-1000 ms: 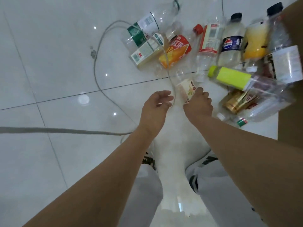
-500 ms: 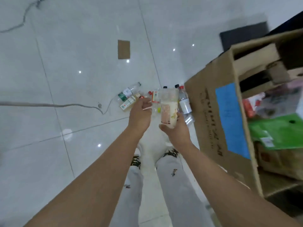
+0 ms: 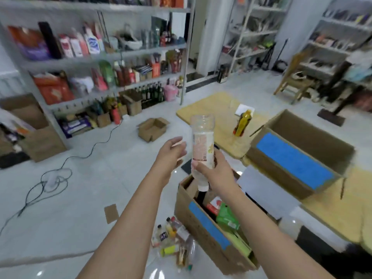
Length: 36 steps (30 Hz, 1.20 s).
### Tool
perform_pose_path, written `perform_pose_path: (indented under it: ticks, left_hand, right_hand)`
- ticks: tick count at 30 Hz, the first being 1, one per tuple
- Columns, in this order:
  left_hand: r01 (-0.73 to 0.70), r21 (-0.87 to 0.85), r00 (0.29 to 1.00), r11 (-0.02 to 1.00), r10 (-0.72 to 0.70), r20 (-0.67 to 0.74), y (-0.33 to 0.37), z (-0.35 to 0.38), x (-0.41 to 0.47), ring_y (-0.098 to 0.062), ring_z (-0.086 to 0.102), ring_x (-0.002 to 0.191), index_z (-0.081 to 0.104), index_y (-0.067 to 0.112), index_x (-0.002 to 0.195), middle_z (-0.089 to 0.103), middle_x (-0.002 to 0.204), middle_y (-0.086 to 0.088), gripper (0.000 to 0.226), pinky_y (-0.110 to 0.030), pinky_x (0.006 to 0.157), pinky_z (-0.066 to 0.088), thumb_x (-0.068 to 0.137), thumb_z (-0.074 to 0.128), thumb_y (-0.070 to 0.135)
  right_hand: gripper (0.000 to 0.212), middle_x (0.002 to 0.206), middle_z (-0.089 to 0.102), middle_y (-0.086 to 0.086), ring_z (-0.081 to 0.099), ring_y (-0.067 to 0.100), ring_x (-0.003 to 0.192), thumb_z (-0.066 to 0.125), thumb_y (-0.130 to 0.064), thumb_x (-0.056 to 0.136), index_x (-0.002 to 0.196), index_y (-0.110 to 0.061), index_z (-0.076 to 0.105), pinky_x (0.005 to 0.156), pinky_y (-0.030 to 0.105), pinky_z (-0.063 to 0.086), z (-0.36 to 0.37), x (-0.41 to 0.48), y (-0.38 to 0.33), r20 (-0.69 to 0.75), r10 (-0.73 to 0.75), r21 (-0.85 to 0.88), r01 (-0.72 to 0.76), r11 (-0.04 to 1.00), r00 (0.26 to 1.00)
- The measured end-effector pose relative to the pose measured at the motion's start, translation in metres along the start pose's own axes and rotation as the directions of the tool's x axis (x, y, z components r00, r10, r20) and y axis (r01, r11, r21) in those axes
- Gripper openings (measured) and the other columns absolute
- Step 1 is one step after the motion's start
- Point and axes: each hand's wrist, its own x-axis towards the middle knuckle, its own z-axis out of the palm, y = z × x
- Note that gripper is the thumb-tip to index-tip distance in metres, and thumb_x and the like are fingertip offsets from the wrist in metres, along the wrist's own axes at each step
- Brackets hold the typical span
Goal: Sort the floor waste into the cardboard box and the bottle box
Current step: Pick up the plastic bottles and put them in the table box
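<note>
Your right hand point(image 3: 216, 172) curls around the lower part of a clear plastic bottle with a pale printed label point(image 3: 202, 141), held cap-down over the far end of the near brown cardboard box with a blue tape strip point(image 3: 201, 226). Your left hand point(image 3: 171, 156) hovers just left of the bottle, fingers loose and holding nothing. A second blue-taped cardboard box point(image 3: 291, 164) sits farther right. Mixed plastic bottles point(image 3: 173, 240) lie on the floor left of the near box.
</note>
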Motion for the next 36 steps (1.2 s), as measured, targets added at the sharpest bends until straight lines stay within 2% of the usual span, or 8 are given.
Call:
perform_pose_path:
  ticks: [4, 8, 15, 20, 26, 29, 33, 36]
  left_hand:
    - [-0.125, 0.076, 0.928, 0.989, 0.089, 0.363, 0.036, 0.056, -0.018, -0.015, 0.066, 0.111, 0.048, 0.025, 0.137, 0.065, 0.126, -0.003, 0.053, -0.031, 0.092, 0.055, 0.089, 0.064, 0.039]
    - [-0.116, 0.129, 0.936, 0.985, 0.065, 0.346, 0.046, 0.099, -0.023, -0.019, 0.057, 0.121, 0.049, 0.031, 0.137, 0.061, 0.131, 0.001, 0.075, -0.049, 0.107, 0.042, 0.078, 0.039, 0.076]
    - [0.064, 0.172, 0.961, 0.983, -0.108, 0.254, 0.042, 0.161, -0.01, -0.025, 0.063, 0.105, 0.06, 0.032, 0.117, 0.066, 0.113, -0.003, 0.071, -0.04, 0.084, 0.054, 0.081, 0.025, 0.083]
    - [0.083, 0.328, 0.943, 0.941, -0.181, 0.279, 0.031, 0.233, 0.008, -0.023, 0.066, 0.101, 0.06, 0.032, 0.121, 0.066, 0.112, 0.0, 0.067, -0.041, 0.087, 0.055, 0.08, 0.04, 0.081]
    - [0.083, 0.518, 0.736, 0.852, -0.402, 0.544, -0.004, 0.338, 0.036, -0.026, 0.069, 0.105, 0.053, 0.027, 0.131, 0.069, 0.12, -0.007, 0.066, -0.042, 0.085, 0.057, 0.075, 0.069, 0.06]
    - [0.147, 0.402, 0.751, 0.904, -0.367, 0.55, -0.023, 0.395, 0.055, -0.03, 0.066, 0.11, 0.051, 0.023, 0.132, 0.068, 0.121, -0.01, 0.061, -0.048, 0.092, 0.054, 0.079, 0.074, 0.042]
    - [0.052, 0.369, 0.9, 0.928, -0.204, 0.385, -0.046, 0.445, 0.081, -0.019, 0.07, 0.101, 0.044, 0.03, 0.137, 0.069, 0.116, -0.002, 0.072, -0.039, 0.082, 0.059, 0.075, 0.081, 0.035]
    - [-0.058, 0.405, 0.938, 0.913, -0.089, 0.335, -0.061, 0.477, 0.104, -0.015, 0.064, 0.106, 0.043, 0.037, 0.139, 0.064, 0.117, 0.003, 0.072, -0.032, 0.079, 0.055, 0.076, 0.079, 0.036]
  right_hand:
    - [0.048, 0.113, 0.063, -0.022, 0.062, 0.004, 0.105, 0.076, -0.04, 0.08, 0.116, -0.051, 0.045, 0.086, 0.029, 0.051, -0.053, -0.016, -0.018, -0.054, -0.075, -0.018, 0.074, 0.997, 0.996]
    - [0.06, 0.111, 0.053, -0.025, 0.055, 0.0, 0.099, 0.076, -0.032, 0.082, 0.13, -0.037, 0.042, 0.071, 0.011, 0.039, -0.106, -0.029, -0.02, -0.134, -0.084, -0.163, 0.061, 0.985, 0.987]
    - [0.056, 0.109, 0.049, -0.016, 0.05, 0.011, 0.107, 0.075, -0.009, 0.078, 0.122, -0.032, 0.049, 0.091, 0.031, 0.044, -0.192, -0.027, 0.008, -0.223, -0.166, -0.4, 0.065, 0.914, 0.961]
    - [0.064, 0.144, 0.038, 0.001, 0.031, 0.024, 0.138, 0.072, 0.002, 0.072, 0.126, -0.028, 0.055, 0.115, 0.051, 0.027, -0.269, -0.003, 0.062, -0.252, -0.273, -0.532, 0.103, 0.841, 0.928]
    - [0.051, 0.16, 0.012, 0.003, 0.007, 0.024, 0.149, 0.063, 0.005, 0.081, 0.116, -0.032, 0.064, 0.12, 0.044, 0.016, -0.366, 0.035, 0.09, -0.143, -0.397, -0.541, 0.264, 0.799, 0.907]
    - [0.056, 0.162, 0.009, -0.004, 0.015, 0.01, 0.147, 0.06, -0.001, 0.088, 0.121, -0.046, 0.057, 0.116, 0.018, 0.021, -0.408, 0.062, 0.108, -0.176, -0.358, -0.339, 0.285, 0.896, 0.917]
    - [0.068, 0.137, 0.058, -0.001, 0.063, 0.015, 0.115, 0.067, -0.047, 0.085, 0.144, -0.031, 0.038, 0.1, 0.044, 0.051, -0.435, 0.104, 0.136, -0.255, 0.19, 0.309, -0.106, 0.945, 0.948]
    - [0.055, 0.111, 0.071, -0.003, 0.07, 0.014, 0.099, 0.077, -0.043, 0.076, 0.124, -0.023, 0.056, 0.09, 0.044, 0.056, -0.446, 0.133, 0.154, -0.081, 0.195, 0.204, -0.175, 0.963, 0.977]
